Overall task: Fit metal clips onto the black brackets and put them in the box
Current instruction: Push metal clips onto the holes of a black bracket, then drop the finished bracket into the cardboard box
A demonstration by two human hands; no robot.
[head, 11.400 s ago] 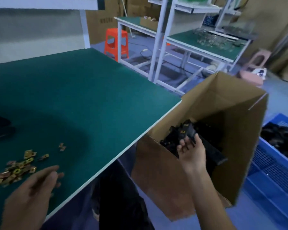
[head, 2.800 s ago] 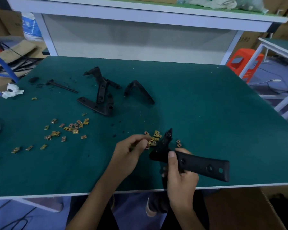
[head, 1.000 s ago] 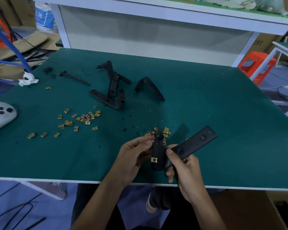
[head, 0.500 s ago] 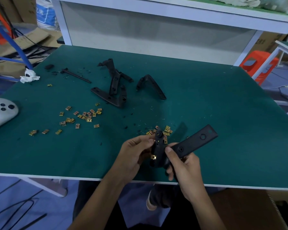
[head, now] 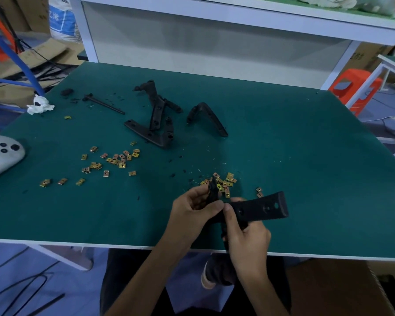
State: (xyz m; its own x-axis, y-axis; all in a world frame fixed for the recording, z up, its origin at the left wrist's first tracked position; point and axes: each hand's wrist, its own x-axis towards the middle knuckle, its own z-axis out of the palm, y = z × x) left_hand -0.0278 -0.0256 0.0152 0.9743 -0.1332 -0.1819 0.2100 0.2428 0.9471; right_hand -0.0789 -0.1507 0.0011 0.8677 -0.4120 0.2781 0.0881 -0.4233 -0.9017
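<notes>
Two hands meet in our head view: our left hand [head: 192, 208] curls round the short arm of the black angled plastic bracket [head: 260, 207], while our right hand [head: 244, 236] pinches its long flat arm, and the fingers hide the bend. We hold it above the green matte table [head: 306, 156] near the front edge, just beside a pile of small brass-coloured metal clips [head: 225, 182]. Only a corner of the brown cardboard box [head: 328, 288] shows, cut off at lower right.

black bracket [head: 258, 207]: held, arm rightward | gold clips [head: 114, 159]: loose, seemingly two clusters
</notes>
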